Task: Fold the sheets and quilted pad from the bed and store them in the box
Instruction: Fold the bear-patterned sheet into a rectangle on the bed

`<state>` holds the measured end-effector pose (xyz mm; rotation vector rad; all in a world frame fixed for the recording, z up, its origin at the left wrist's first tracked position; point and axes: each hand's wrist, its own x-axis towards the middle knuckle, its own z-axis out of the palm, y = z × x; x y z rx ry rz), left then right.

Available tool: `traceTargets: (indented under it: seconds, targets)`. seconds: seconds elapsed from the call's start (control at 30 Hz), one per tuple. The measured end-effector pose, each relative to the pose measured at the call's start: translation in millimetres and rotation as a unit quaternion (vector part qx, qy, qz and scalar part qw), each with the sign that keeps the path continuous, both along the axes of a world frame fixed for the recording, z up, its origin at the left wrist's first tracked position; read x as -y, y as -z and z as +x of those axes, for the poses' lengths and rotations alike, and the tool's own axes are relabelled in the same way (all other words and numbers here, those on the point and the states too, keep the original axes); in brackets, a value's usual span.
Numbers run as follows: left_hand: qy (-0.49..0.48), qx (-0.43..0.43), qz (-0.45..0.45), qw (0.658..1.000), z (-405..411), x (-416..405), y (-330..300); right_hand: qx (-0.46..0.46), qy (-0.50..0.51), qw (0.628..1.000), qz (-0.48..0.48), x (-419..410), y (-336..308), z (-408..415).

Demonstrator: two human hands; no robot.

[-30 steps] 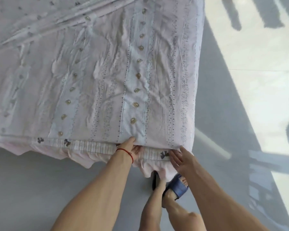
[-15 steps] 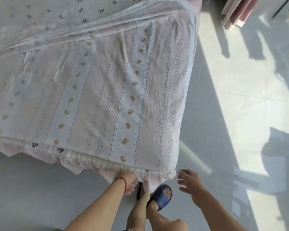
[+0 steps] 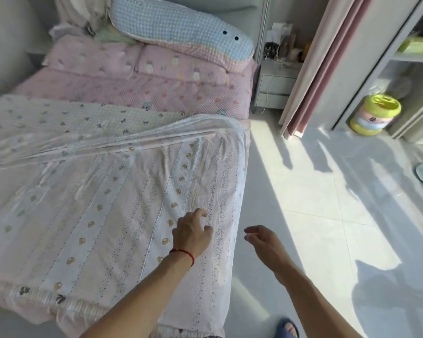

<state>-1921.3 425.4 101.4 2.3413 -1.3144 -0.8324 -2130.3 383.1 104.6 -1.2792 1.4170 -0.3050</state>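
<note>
The pale pink striped sheet with small gold bear prints (image 3: 103, 211) lies wrinkled across the bed's foot end. Your left hand (image 3: 193, 234) hovers over its right edge, fingers loosely curled, holding nothing. Your right hand (image 3: 266, 242) hangs off the bed's right edge, fingers relaxed, empty.

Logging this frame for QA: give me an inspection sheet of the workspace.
Surface: bed, pink quilted cover at its head end.
Job's things: striped sheet spread flat, far edge folded back; storage box not seen.
Clutter: blue checked plush pillow on the pink pillows.
Hands: left hand over the sheet, fingers loosely curled, holding nothing; right hand beside the bed edge, holding nothing.
Cables: wire hangs down the nightstand.
Surroundings: pink curtain, yellow-lidded tub, sunlit tile floor.
</note>
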Motion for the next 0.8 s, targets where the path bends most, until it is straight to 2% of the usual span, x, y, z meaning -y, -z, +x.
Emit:
traceTargets:
  seconds: [0.13, 0.23, 0.37, 0.57, 0.7, 0.8]
  targets:
    - [-0.013, 0.031, -0.04, 0.999, -30.0, 73.4, -45.1, 0.053, -0.055, 0.996, -0.052, 67.0, -28.9, -25.9]
    - [-0.029, 0.047, -0.037, 0.998, -72.4, 116.1, -79.5, 0.044, -0.091, 0.993, -0.063, 120.9, -48.6, -81.0]
    - [-0.032, 0.034, -0.032, 0.998, -96.6, 140.8, -104.4, 0.019, -0.1, 0.992, -0.071, 177.1, -63.0, -110.0]
    - [-0.076, 0.005, -0.016, 0.997, -68.6, 182.8, -126.5, 0.03, -0.159, 0.983, -0.087, 246.4, -67.9, -56.1]
    - [-0.123, -0.023, -0.035, 0.992, -14.9, 231.7, -122.7, -0.018, -0.242, 0.966, -0.087, 284.2, -48.9, -4.7]
    - [-0.131, -0.048, -0.05, 0.989, 20.2, 270.8, -108.4, -0.079, -0.258, 0.958, -0.094, 327.2, -40.1, 20.8]
